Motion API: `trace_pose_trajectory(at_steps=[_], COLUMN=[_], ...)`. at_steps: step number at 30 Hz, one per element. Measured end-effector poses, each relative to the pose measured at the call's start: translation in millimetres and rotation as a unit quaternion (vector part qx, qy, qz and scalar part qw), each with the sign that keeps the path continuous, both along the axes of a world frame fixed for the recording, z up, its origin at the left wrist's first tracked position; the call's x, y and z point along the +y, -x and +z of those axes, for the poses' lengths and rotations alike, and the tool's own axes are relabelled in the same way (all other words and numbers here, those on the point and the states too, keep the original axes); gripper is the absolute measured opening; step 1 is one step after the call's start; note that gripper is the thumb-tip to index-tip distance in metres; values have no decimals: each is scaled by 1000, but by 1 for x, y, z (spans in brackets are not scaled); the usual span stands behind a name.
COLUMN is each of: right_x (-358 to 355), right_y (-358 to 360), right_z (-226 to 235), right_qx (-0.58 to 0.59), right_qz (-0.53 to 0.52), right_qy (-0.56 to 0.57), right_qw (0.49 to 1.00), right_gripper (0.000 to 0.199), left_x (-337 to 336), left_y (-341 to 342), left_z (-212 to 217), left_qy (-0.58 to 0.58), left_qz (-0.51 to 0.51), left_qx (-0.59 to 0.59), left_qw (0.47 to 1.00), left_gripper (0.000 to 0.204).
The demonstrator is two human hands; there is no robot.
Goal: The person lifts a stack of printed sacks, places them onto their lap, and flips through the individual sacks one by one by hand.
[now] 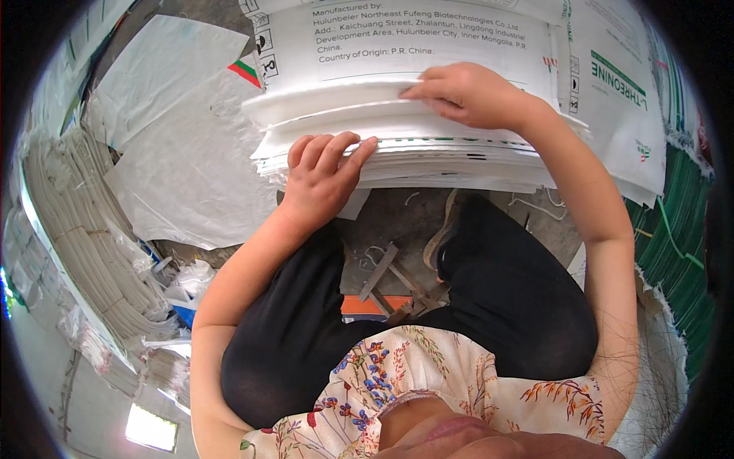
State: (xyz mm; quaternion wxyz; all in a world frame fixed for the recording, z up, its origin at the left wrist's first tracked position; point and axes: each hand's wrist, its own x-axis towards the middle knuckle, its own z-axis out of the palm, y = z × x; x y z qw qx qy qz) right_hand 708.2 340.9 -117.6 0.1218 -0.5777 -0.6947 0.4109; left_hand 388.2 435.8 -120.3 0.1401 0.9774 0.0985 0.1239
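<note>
A stack of white printed sacks [413, 164] lies directly beneath a seated person's two hands, its layered edges facing the wearer and its upper layers fanned apart. The left hand [323, 174], partly open with fingers bent and thumb held away, rests on the near edges toward the stack's left; whether it pinches a layer cannot be told. Beyond and to the right of it, the right hand [475, 96] reaches in with fingers loosely curled and pointing left, touching the upper layers; its fingertips are partly blurred, and a firm hold cannot be confirmed. Past both hands spreads the printed face of a white sack [428, 38]. Left of the left hand, loose white sheets [180, 153] cover the floor [390, 210], with a tall pile of folded white sacks [84, 222] farther out. Right of the right hand lies another white sack with green print [612, 99], and beyond it a green pile [665, 245]. Nearer the wearer than the left hand, a small wooden frame [397, 283] stands between black-clad legs [512, 298].
</note>
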Motion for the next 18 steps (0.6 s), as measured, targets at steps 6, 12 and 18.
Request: trace_pose_trajectory(at_steps=[6, 12, 18], right_x=[-1, -10, -5], right_y=[-6, 4, -2], right_z=[-5, 16, 1], right_qx=[-60, -15, -51], right_qz=[15, 18, 23], right_qy=[-86, -33, -68], right_qw=[994, 999, 996], right_gripper=[42, 33, 35], left_x=[-3, -1, -2], left_y=[-5, -3, -3], left_z=[1, 3, 0], left_qy=[11, 12, 23], left_qz=[25, 17, 16], left_qx=[10, 5, -8], left_qw=[1000, 1000, 1000], left_gripper=[52, 50, 48])
